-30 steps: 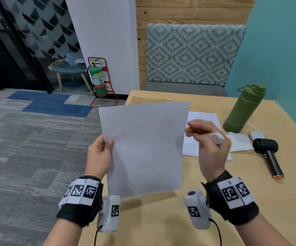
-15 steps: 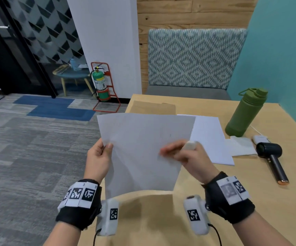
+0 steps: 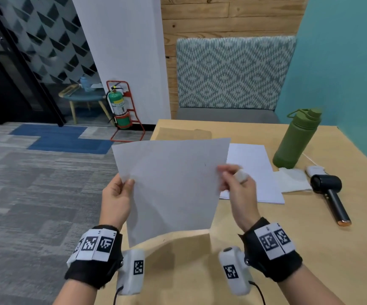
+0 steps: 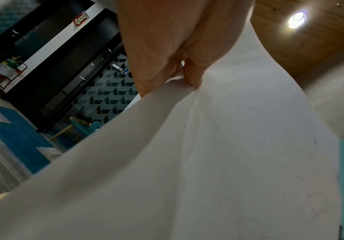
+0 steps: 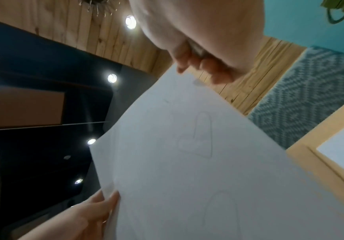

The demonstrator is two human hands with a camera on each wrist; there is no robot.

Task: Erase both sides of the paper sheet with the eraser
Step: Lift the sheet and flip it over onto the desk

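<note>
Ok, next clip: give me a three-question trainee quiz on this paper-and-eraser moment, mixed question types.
1. True or false: the paper sheet lies flat on the table.
2. Which hand holds the eraser? A) left hand B) right hand C) neither
3. Fill in: in the right wrist view, faint pencil outlines shaped like a ____ show on the sheet.

Key
1. False: both hands hold it up above the table, the left pinching its left edge, the right at its right edge.
2. B: the white eraser sits in the right hand's curled fingers.
3. Heart.
</note>
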